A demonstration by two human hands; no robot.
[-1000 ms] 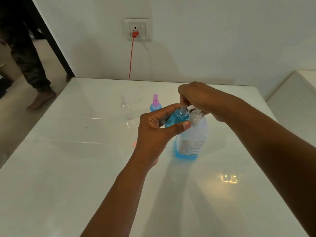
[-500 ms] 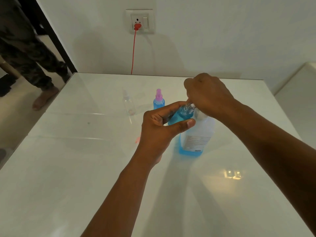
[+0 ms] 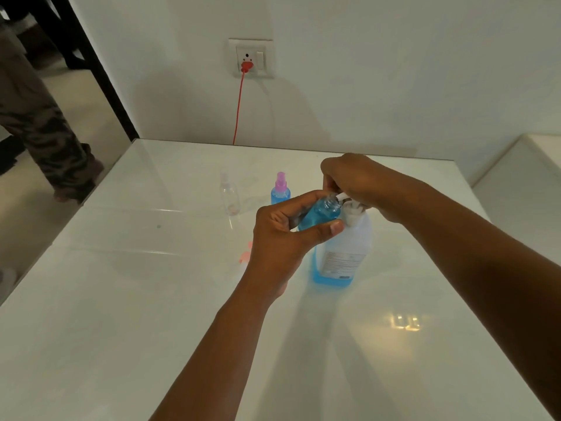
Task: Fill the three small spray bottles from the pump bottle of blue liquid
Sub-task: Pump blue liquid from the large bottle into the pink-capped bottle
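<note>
Presently I log: left hand (image 3: 282,238), fingers closed round the open spray bottle (image 3: 318,214), tilted, mouth up-right at the nozzle of the pump bottle (image 3: 346,253) on the desk (image 3: 121,299). Right hand (image 3: 358,180) curled over the pump head, directly above.

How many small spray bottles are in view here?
3. One uncapped, blue-filled bottle is held in the left hand at the pump spout; one filled, pink-capped bottle and one clear empty bottle stand behind on the table. None seems hidden.
</note>
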